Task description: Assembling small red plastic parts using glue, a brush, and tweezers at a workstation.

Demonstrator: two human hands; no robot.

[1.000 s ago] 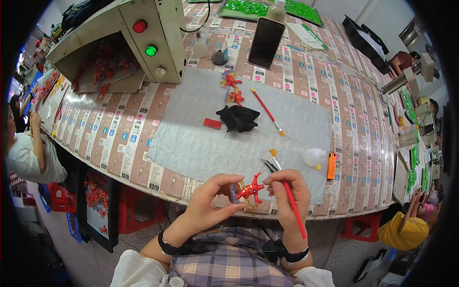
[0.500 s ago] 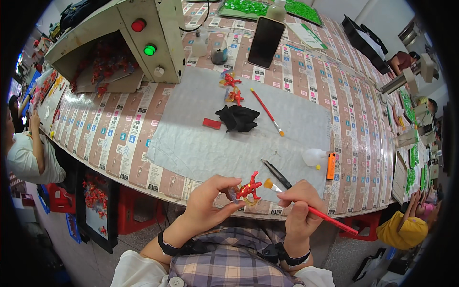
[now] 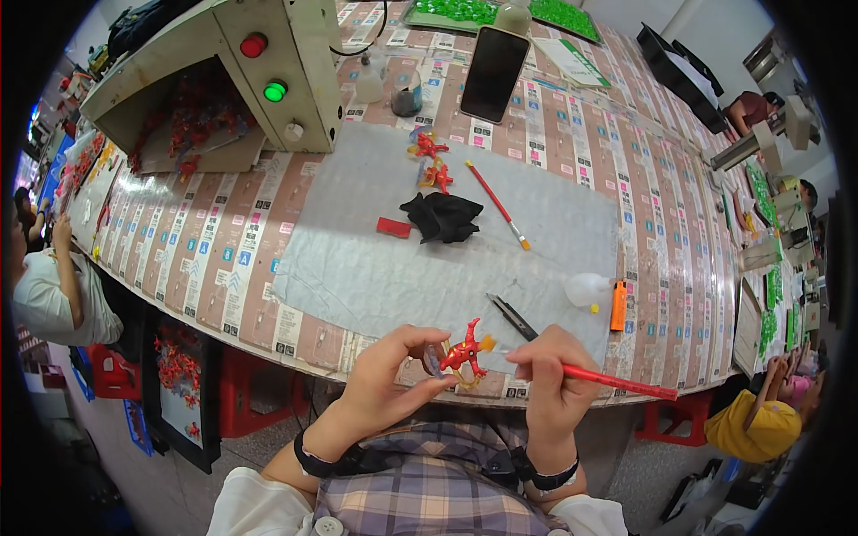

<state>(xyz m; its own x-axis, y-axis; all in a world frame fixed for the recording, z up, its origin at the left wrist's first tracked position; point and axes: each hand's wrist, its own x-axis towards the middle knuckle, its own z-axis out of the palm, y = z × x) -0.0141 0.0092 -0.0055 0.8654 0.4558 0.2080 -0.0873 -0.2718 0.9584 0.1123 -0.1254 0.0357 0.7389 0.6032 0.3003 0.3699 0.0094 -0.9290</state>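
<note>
Between the thumb and fingers of my left hand [image 3: 393, 371] is a small red toy figure [image 3: 463, 354] with yellow and clear parts, held by its base just past the table's near edge. My right hand [image 3: 556, 375] grips a red-handled paintbrush [image 3: 617, 381]. The brush's yellowish bristles meet the figure's right side. Just beyond my right hand, a dark craft knife [image 3: 511, 316] lies on the grey sheet [image 3: 366, 295]. A black cloth [image 3: 442, 217], a red strip [image 3: 393, 228] and a second red brush [image 3: 499, 205] lie farther off, with two similar figures [image 3: 434, 175] behind the cloth.
At the far left stands a metal booth [image 3: 308, 80] with red and green lights and a pile of red parts inside. An orange lighter [image 3: 618, 306] and a white squeeze bottle [image 3: 585, 291] lie at the right. A phone [image 3: 493, 76] stands propped at the back. Other people work on both sides.
My right hand has moved the brush slightly left, so its bristles have come from beside the figure to its right side. The left hand still holds the figure, turned slightly.
</note>
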